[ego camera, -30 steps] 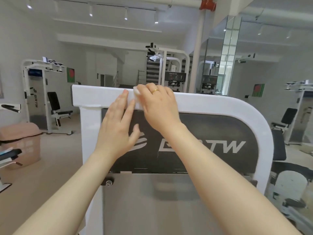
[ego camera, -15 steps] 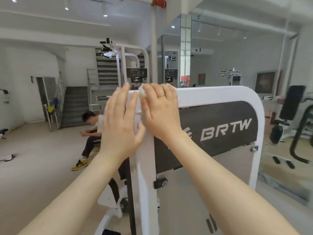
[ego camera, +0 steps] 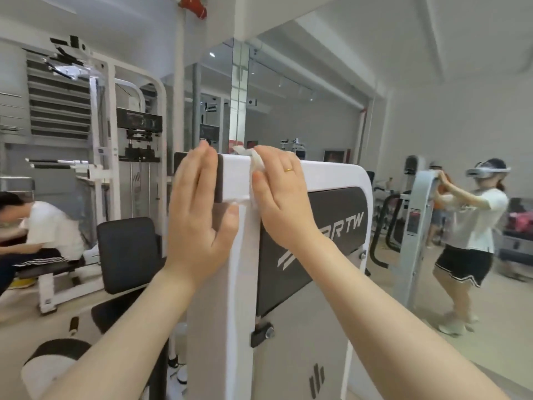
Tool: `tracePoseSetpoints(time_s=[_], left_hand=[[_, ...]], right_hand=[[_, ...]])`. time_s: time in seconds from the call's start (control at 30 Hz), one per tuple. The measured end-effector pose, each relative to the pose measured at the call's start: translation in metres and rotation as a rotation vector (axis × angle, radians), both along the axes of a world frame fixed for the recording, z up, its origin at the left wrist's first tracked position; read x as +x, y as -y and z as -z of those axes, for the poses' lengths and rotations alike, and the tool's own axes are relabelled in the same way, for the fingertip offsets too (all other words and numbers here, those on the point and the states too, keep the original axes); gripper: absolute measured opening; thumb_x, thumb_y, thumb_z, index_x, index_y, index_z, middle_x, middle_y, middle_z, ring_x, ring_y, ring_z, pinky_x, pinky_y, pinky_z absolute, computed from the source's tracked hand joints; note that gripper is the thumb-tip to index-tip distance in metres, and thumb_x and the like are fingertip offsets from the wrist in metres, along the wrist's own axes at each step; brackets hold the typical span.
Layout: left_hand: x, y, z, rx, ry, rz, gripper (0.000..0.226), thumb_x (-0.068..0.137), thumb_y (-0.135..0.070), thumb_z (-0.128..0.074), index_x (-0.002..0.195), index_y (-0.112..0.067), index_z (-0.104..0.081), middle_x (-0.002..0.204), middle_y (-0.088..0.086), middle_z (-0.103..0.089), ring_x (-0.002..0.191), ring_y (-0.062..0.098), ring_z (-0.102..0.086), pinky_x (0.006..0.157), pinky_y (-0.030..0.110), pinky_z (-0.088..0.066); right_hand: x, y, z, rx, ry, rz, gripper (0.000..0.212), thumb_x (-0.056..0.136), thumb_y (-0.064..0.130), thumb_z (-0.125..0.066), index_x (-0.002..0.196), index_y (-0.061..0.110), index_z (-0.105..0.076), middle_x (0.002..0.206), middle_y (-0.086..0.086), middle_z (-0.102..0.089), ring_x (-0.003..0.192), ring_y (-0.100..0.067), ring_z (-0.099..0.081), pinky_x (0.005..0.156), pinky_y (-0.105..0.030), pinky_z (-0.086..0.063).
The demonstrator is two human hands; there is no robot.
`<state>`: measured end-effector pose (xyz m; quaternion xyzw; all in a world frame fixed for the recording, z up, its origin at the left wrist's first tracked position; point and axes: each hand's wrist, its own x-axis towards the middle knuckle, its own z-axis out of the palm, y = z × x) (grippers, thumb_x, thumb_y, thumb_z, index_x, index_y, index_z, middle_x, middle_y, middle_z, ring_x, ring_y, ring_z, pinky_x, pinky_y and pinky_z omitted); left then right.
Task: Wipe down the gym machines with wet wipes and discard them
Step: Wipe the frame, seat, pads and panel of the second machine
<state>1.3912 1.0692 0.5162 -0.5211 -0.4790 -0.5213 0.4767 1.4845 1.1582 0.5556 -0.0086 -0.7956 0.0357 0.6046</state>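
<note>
We are pressing a crumpled wet wipe (ego camera: 253, 163) against the top corner of the white machine frame (ego camera: 239, 255), our right hand (ego camera: 281, 197) holding it there, fingers flat over it. Our left hand (ego camera: 199, 209) is bracing the frame's edge, fingers straight. Wiping is under way; next, we judge, comes the upright.

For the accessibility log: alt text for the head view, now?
Right hand presses a white wipe on the top corner of a white machine frame; left hand lies flat on the frame's left side. A mirror behind reflects the gym.
</note>
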Motion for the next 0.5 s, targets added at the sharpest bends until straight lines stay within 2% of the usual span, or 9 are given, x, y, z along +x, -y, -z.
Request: tracePoseSetpoints(time_s=[0.07,0.13,0.27,0.37,0.43,0.5], left_hand=[[-0.007,0.0,0.0,-0.003,-0.049,0.084,0.056,0.089,-0.024,-0.037,0.14,-0.005,-0.021,0.147,0.009,-0.022,0.142,0.005,-0.012,0.117,0.031,-0.014],[-0.017,0.002,0.002,-0.034,-0.085,0.199,0.055,0.089,-0.023,-0.037,0.139,-0.005,-0.023,0.147,0.01,-0.023,0.143,0.013,-0.015,0.117,0.034,-0.016],[-0.043,0.012,0.003,-0.124,-0.197,0.348,0.049,0.096,-0.036,-0.03,0.135,-0.006,-0.031,0.147,0.014,-0.023,0.14,0.027,-0.022,0.116,0.036,-0.019],[-0.063,0.017,0.005,-0.164,-0.215,0.336,0.047,0.098,-0.036,-0.027,0.137,-0.011,-0.033,0.147,0.013,-0.022,0.139,0.029,-0.021,0.116,0.04,-0.017],[-0.072,0.02,0.01,-0.193,-0.172,0.335,0.047,0.095,-0.029,-0.034,0.138,-0.011,-0.031,0.148,0.012,-0.022,0.139,0.029,-0.019,0.116,0.042,-0.016],[-0.076,0.023,0.015,-0.236,-0.118,0.343,0.054,0.087,-0.019,-0.04,0.139,-0.008,-0.03,0.148,0.014,-0.023,0.139,0.029,-0.019,0.116,0.042,-0.016]], right_hand=[[-0.009,0.019,0.003,0.045,-0.022,-0.006,0.043,0.094,0.024,-0.029,0.123,0.006,-0.054,0.118,-0.006,-0.057,0.109,-0.025,-0.048,0.1,-0.045,-0.032],[-0.012,0.029,0.005,0.067,-0.041,0.002,0.042,0.094,0.024,-0.03,0.123,0.004,-0.053,0.118,-0.006,-0.056,0.11,-0.023,-0.047,0.101,-0.046,-0.032],[-0.009,0.037,0.004,-0.002,-0.044,0.039,0.042,0.096,0.024,-0.029,0.122,0.004,-0.053,0.116,0.011,-0.05,0.112,-0.002,-0.043,0.102,-0.025,-0.03],[-0.015,0.06,-0.003,-0.066,-0.094,0.084,0.036,0.098,0.02,-0.03,0.115,0.006,-0.059,0.111,0.005,-0.057,0.109,-0.016,-0.052,0.098,-0.033,-0.039],[-0.026,0.077,-0.007,0.117,-0.074,0.277,0.032,0.098,0.017,-0.037,0.111,0.006,-0.064,0.109,-0.003,-0.062,0.103,-0.021,-0.055,0.095,-0.033,-0.042],[-0.034,0.08,-0.005,0.432,-0.043,0.659,0.026,0.095,0.013,-0.047,0.111,0.009,-0.067,0.109,-0.007,-0.066,0.101,-0.027,-0.057,0.096,-0.037,-0.042]])
